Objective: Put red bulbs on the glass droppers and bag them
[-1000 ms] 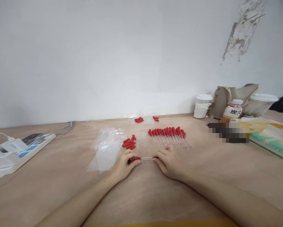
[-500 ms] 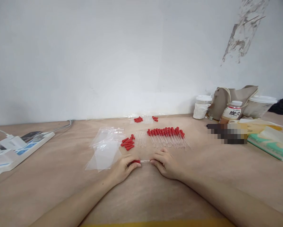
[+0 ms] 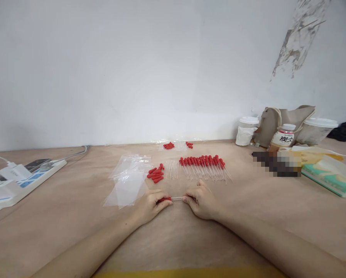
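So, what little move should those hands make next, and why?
Perhaps the right hand should gently push the clear tube further into the red bulb pinched by the left hand. Tube and bulb are lined up and meeting, but how deep the tube sits can't be told; the row of tubes beyond has bulbs fitted on.

Tan table (image 3: 74, 193) | loose red bulbs (image 3: 157, 177) | clear tubes (image 3: 172, 170) | red-topped droppers (image 3: 203, 160) | plastic bags (image 3: 128, 189) | power strip (image 3: 36, 182)

My left grip (image 3: 154, 204) covers part of a red bulb (image 3: 166, 199); my right grip (image 3: 199, 201) hides the right end of the clear tube (image 3: 177, 198). Dark object (image 3: 272, 164) pixelated, unidentifiable. Black heap (image 3: 345, 130) cut off, right edge.
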Demonstrator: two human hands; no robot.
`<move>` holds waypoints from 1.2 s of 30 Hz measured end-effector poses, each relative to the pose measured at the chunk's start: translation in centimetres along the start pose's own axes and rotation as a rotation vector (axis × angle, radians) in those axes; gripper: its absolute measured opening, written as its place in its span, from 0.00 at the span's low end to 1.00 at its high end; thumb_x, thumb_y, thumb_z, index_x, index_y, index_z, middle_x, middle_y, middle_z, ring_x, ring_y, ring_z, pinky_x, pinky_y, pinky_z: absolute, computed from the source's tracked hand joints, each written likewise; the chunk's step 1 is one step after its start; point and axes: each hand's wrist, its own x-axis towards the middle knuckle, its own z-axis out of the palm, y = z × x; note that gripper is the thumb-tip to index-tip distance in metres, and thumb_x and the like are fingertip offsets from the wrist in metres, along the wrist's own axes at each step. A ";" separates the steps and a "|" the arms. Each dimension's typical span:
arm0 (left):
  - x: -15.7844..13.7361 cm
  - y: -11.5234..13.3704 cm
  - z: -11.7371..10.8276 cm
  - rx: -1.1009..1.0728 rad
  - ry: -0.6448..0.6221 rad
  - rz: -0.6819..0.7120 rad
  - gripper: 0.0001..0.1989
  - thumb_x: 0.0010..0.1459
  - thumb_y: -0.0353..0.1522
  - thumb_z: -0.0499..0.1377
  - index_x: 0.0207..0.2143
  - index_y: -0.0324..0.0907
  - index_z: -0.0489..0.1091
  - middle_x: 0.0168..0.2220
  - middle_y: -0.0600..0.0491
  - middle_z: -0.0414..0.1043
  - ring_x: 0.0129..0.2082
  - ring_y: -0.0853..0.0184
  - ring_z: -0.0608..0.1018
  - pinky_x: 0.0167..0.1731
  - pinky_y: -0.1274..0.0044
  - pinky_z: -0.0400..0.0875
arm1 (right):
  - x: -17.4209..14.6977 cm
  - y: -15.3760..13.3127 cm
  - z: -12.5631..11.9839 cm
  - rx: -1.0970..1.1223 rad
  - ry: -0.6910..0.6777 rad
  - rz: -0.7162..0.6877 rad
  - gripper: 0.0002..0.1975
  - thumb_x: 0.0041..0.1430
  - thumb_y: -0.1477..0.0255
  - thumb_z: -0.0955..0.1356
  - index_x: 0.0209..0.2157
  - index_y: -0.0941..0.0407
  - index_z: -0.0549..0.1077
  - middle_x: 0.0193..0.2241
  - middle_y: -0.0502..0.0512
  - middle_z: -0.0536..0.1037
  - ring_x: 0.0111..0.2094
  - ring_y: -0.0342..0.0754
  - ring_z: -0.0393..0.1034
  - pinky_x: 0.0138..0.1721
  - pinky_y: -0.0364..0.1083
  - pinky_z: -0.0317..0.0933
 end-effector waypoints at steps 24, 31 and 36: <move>0.1 -1.3 -0.6 0.029 0.147 0.058 0.11 0.57 0.34 0.52 0.42 0.43 0.65 0.35 0.51 0.67 0.28 0.70 0.70 0.29 0.79 0.66 | -0.6 -0.1 -1.0 -0.292 0.091 -0.185 0.10 0.56 0.73 0.60 0.26 0.57 0.71 0.26 0.55 0.72 0.31 0.46 0.62 0.34 0.47 0.44; 0.2 -2.0 -1.4 0.112 0.212 -0.090 0.08 0.55 0.35 0.52 0.28 0.41 0.66 0.28 0.54 0.62 0.24 0.71 0.67 0.25 0.79 0.64 | 0.8 2.4 -1.3 -0.127 0.224 0.435 0.13 0.55 0.67 0.61 0.22 0.54 0.72 0.23 0.50 0.75 0.27 0.45 0.66 0.33 0.46 0.45; 0.2 -1.7 -1.2 0.169 0.158 -0.072 0.11 0.55 0.35 0.51 0.22 0.41 0.63 0.26 0.55 0.61 0.25 0.70 0.67 0.26 0.79 0.63 | 3.7 4.7 -2.1 -0.164 0.257 0.618 0.17 0.54 0.63 0.60 0.18 0.55 0.71 0.20 0.52 0.74 0.25 0.47 0.66 0.34 0.47 0.47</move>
